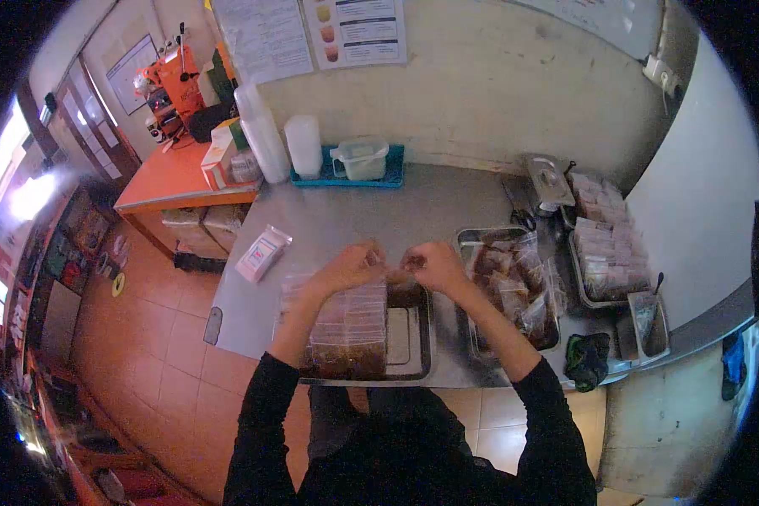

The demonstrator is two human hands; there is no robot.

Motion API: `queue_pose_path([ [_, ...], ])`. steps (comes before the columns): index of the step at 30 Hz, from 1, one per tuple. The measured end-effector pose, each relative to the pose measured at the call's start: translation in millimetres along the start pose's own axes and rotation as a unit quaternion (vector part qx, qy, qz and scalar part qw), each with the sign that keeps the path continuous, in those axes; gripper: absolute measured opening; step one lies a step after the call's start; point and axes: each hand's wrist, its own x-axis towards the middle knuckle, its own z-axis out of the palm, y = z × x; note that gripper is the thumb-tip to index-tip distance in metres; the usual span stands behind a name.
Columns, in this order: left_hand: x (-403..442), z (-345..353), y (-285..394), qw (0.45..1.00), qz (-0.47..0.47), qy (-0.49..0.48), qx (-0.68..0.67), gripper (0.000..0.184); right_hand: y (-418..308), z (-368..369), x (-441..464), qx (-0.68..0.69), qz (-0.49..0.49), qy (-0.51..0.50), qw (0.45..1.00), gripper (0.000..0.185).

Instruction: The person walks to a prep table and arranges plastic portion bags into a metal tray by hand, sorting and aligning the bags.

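My left hand and my right hand are close together above the far edge of a metal tray. Pinched fingers on both sides seem to hold the top of a small clear plastic bag; its outline is blurred. In the tray, flat zip bags with brown contents overlap in rows on the left. Part of the tray's bottom shows at the right. Beside my right forearm, a second metal tray holds loose clear bags with dark brown contents.
A pink-and-white packet lies on the steel table at left. Behind are a teal tray, a plastic container and stacked white cups. Right: scissors, a tray of packed bags, a dark cloth.
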Motion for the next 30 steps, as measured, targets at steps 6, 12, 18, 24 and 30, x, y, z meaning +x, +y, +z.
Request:
queue_pose_path([
  [6,5.0,8.2,6.6,0.997,0.013,-0.019,0.071,0.032,-12.0,-11.5,-5.1,-0.017,0.042,-0.042,0.998,0.017],
  [12,14.6,14.6,-0.7,0.997,0.035,0.002,0.075,0.025,-2.7,-6.1,-11.0,0.039,0.021,0.005,0.999,0.021],
  [18,16.0,15.3,1.9,0.996,-0.014,-0.012,0.092,0.030,30.1,-65.8,-43.1,-0.043,0.088,0.127,0.987,0.025],
  [24,23.1,22.8,4.6,0.995,-0.022,-0.003,0.092,0.031,131.8,-90.8,-68.4,-0.364,0.172,0.210,0.891,0.017],
  [30,30.1,27.7,-1.3,0.998,0.039,-0.025,0.039,0.026,133.5,-102.3,-73.0,-0.408,0.177,0.129,0.887,0.006],
])
